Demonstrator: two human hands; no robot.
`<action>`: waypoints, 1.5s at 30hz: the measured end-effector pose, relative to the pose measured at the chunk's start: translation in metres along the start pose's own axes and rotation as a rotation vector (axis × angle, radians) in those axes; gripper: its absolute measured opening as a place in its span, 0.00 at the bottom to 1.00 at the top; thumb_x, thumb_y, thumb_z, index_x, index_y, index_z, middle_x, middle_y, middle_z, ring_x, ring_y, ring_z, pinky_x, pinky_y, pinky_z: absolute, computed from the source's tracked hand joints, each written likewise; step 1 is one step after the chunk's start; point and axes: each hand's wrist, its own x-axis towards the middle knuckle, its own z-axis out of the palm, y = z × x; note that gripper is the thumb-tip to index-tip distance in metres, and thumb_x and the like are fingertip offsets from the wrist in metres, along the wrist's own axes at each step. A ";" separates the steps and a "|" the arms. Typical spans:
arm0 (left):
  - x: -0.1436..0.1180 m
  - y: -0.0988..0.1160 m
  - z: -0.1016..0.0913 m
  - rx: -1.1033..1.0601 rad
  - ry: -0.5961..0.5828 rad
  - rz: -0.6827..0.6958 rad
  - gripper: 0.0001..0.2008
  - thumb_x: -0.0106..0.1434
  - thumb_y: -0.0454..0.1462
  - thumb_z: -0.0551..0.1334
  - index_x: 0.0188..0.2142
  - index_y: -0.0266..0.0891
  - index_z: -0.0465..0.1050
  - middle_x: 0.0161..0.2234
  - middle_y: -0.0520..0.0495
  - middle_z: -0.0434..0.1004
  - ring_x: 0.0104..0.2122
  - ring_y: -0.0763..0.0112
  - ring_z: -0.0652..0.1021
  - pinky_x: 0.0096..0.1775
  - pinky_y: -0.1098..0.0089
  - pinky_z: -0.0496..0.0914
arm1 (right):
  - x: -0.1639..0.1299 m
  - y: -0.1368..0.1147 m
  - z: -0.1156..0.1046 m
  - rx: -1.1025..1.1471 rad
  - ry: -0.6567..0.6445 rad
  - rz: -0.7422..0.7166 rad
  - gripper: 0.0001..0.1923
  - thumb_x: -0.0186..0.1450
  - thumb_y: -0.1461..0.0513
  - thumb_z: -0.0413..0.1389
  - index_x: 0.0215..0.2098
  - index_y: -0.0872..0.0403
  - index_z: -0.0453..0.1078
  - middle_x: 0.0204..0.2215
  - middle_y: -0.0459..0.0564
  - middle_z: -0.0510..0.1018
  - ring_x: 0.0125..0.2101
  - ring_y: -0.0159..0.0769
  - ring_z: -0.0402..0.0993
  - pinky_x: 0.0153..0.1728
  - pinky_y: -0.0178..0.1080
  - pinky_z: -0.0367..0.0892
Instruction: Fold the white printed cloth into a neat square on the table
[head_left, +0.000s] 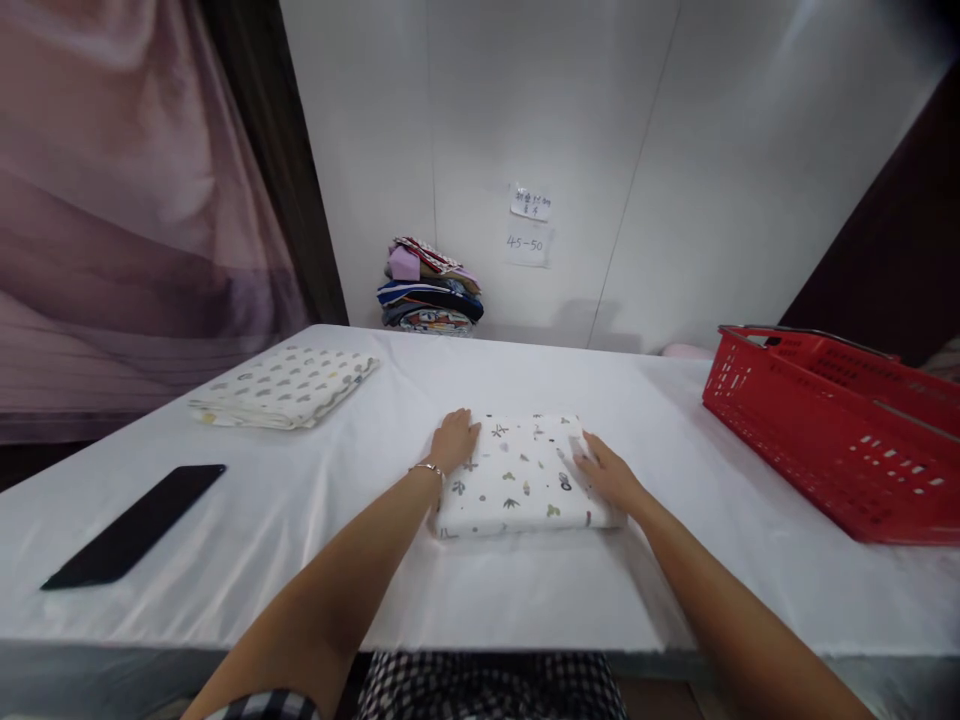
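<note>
White cloth covers the long table [525, 590], which runs from the near edge to a pale panelled wall. One folded white cloth printed with small leaves and flowers [517, 475] lies flat near the middle of the table, just ahead of the person. Both hands rest on it: the left hand [455, 438], with a thin bracelet at the wrist, lies flat with fingers together on the cloth's left far corner, and the right hand [606, 470] lies open, palm down, on its right edge, neither one pinching anything. One flat black rectangular slab [135, 525], perhaps a phone, lies well apart to the left near the table's front. One red slotted plastic basket [832, 430] stands at the right side of the table; what lies inside cannot be told from this angle. One second folded white cloth with grey and yellow heart shapes [285, 385] lies farther back on the left. One stack of folded multicoloured fabrics [430, 288] sits at the far edge against the wall, and two small white paper notes with handwriting [529, 222] are stuck on the wall above it, to the right.
</note>
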 end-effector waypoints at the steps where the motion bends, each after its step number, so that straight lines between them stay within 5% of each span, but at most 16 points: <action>1: 0.004 -0.004 -0.001 -0.006 -0.021 -0.005 0.21 0.66 0.42 0.46 0.54 0.38 0.62 0.57 0.41 0.63 0.56 0.61 0.63 0.51 0.62 0.60 | -0.012 0.006 0.001 0.035 0.019 0.013 0.33 0.63 0.52 0.48 0.63 0.54 0.50 0.63 0.52 0.53 0.62 0.40 0.49 0.60 0.45 0.48; 9: 0.019 -0.014 -0.006 -0.025 -0.063 -0.011 0.18 0.64 0.44 0.48 0.47 0.41 0.70 0.49 0.44 0.71 0.49 0.62 0.69 0.46 0.67 0.62 | -0.067 0.018 0.019 -0.041 0.176 -0.036 0.32 0.65 0.48 0.43 0.64 0.52 0.49 0.61 0.51 0.57 0.60 0.44 0.54 0.56 0.48 0.57; 16: -0.005 -0.026 -0.018 0.003 -0.067 -0.064 0.19 0.64 0.44 0.48 0.44 0.38 0.71 0.46 0.42 0.73 0.47 0.61 0.71 0.45 0.67 0.63 | -0.008 0.029 0.013 -0.163 0.127 -0.293 0.31 0.65 0.50 0.43 0.63 0.53 0.50 0.60 0.53 0.61 0.59 0.42 0.56 0.58 0.46 0.54; 24: -0.065 -0.027 -0.029 -0.109 -0.080 -0.222 0.17 0.60 0.48 0.51 0.36 0.40 0.72 0.40 0.45 0.76 0.38 0.63 0.74 0.36 0.68 0.64 | 0.081 0.020 -0.001 -0.277 0.062 -0.183 0.32 0.65 0.50 0.44 0.63 0.57 0.51 0.59 0.54 0.61 0.58 0.44 0.57 0.56 0.44 0.55; 31: -0.079 -0.030 -0.023 -0.236 0.020 -0.203 0.18 0.62 0.49 0.50 0.33 0.41 0.72 0.37 0.48 0.76 0.35 0.67 0.73 0.35 0.69 0.63 | 0.067 0.004 -0.002 -0.332 0.168 -0.198 0.30 0.65 0.53 0.42 0.63 0.58 0.50 0.61 0.55 0.58 0.60 0.43 0.53 0.58 0.43 0.50; 37: -0.076 -0.030 -0.023 -0.222 0.027 -0.192 0.17 0.63 0.48 0.49 0.31 0.41 0.71 0.36 0.48 0.76 0.34 0.67 0.73 0.33 0.70 0.62 | 0.031 -0.017 0.021 -0.362 0.142 -0.223 0.30 0.66 0.51 0.41 0.62 0.57 0.51 0.63 0.55 0.52 0.63 0.45 0.43 0.60 0.50 0.42; 41: -0.082 -0.023 -0.022 -0.207 0.032 -0.171 0.17 0.63 0.46 0.49 0.28 0.40 0.69 0.33 0.48 0.75 0.32 0.68 0.73 0.31 0.71 0.61 | 0.045 -0.012 0.028 -0.348 0.070 -0.107 0.29 0.65 0.51 0.43 0.61 0.56 0.54 0.63 0.55 0.51 0.63 0.48 0.41 0.59 0.51 0.45; 45: -0.095 -0.012 -0.017 -0.218 0.006 -0.093 0.17 0.62 0.46 0.50 0.24 0.40 0.67 0.28 0.50 0.74 0.27 0.71 0.71 0.29 0.71 0.59 | 0.073 0.000 0.016 -0.371 -0.007 -0.179 0.29 0.64 0.51 0.45 0.60 0.56 0.57 0.64 0.54 0.50 0.63 0.46 0.39 0.59 0.47 0.46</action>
